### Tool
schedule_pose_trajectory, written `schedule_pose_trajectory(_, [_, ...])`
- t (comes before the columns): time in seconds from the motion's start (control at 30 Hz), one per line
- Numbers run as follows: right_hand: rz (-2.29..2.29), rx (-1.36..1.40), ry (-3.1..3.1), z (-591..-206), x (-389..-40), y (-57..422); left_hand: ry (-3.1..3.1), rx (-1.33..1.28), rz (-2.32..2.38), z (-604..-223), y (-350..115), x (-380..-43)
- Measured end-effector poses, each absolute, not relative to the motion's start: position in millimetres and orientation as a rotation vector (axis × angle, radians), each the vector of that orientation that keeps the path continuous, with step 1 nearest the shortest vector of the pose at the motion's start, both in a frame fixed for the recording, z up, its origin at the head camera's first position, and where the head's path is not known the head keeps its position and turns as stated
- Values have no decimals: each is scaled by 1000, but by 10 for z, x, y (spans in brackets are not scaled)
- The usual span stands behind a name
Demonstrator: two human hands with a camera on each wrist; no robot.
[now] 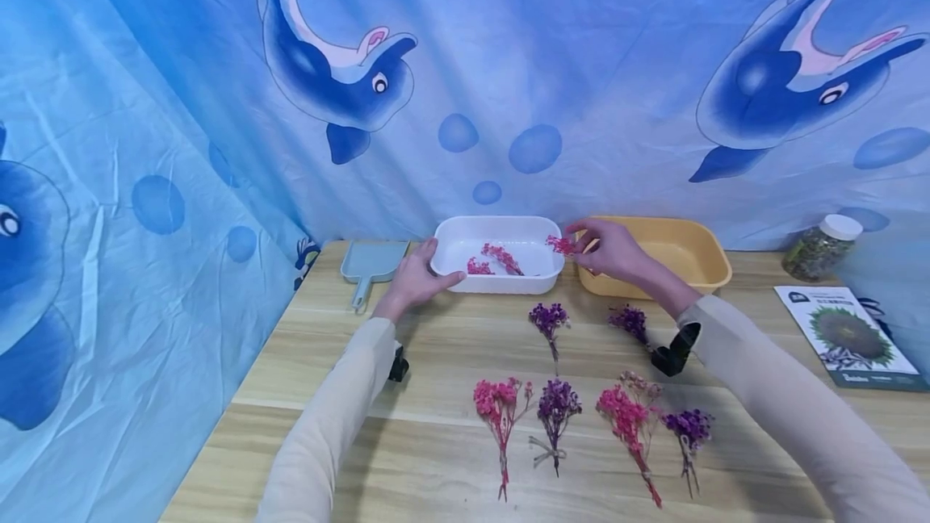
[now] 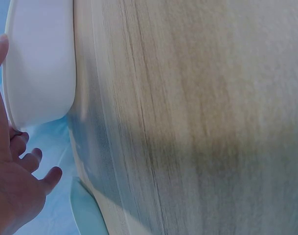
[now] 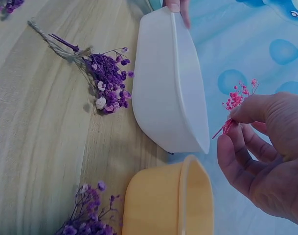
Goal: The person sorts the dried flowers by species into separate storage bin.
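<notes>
Between thumb and fingers, my right hand (image 1: 613,250) pinches a small sprig of pink dried flowers (image 3: 234,101) by its stems, above the right end of a white plastic basin (image 1: 501,285). My left hand (image 1: 414,279) holds that basin's left end, thumb on the front rim and fingers about the corner. Inside the basin lie pink flower sprigs (image 1: 503,255). In front of it, on the wooden table, are purple bunches (image 1: 548,320), another purple bunch (image 1: 629,321) near the right wrist, and twine-tied pink bunches (image 1: 497,402).
A yellow basin (image 1: 715,269) stands right of the white one, close beside it. A light blue dustpan (image 1: 370,261) lies to the left. At the far right are a white-lidded jar (image 1: 821,248) and a sunflower booklet (image 1: 846,333). Behind hangs a dolphin-print curtain (image 1: 617,63).
</notes>
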State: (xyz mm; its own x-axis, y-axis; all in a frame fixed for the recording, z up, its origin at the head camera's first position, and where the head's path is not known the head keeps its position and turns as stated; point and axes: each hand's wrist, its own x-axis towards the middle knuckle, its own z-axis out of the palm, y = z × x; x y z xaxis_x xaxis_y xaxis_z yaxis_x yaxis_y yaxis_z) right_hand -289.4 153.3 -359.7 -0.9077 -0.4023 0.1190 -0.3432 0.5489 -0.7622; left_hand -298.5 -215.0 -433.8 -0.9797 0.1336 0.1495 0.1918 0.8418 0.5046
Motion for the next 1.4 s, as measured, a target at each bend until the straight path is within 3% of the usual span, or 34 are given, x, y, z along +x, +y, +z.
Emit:
schedule_pose_trajectory(0.8, [-1129, -648, 2780, -3676, -3271, 1055, -2877, -267, -849, -4344, -2140, -2948])
schedule_pose_trajectory(1.4, [-666, -693, 2933, -3714, -3439, 707, -2883, -267, -859, -4358, -2174, -2978])
